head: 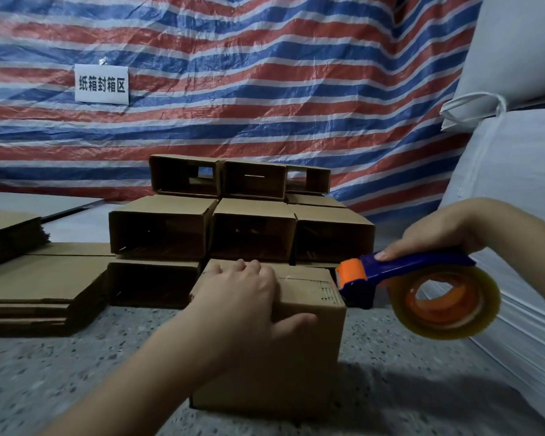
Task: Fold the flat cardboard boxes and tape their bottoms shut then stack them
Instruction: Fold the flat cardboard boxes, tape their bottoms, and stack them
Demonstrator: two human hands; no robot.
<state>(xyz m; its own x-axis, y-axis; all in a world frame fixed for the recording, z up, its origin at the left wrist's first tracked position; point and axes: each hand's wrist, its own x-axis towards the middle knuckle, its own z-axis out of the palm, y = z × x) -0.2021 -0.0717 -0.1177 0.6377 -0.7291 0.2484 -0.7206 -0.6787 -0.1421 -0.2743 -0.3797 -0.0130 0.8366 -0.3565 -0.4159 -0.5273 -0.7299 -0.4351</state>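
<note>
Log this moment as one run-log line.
left hand: presses box top | right hand: grips tape dispenser at box's right edge | stacked boxes: behind | flat cardboard: left

**Box under tape, more behind**

A folded brown cardboard box point(299, 341) stands on the floor, its closed flaps facing up. A blue and orange tape dispenser point(422, 284) with a clear roll meets its top right edge. Behind it, finished boxes point(243, 215) lie stacked on their sides, open ends forward. Flat cardboard sheets point(38, 284) are piled at left.
</note>
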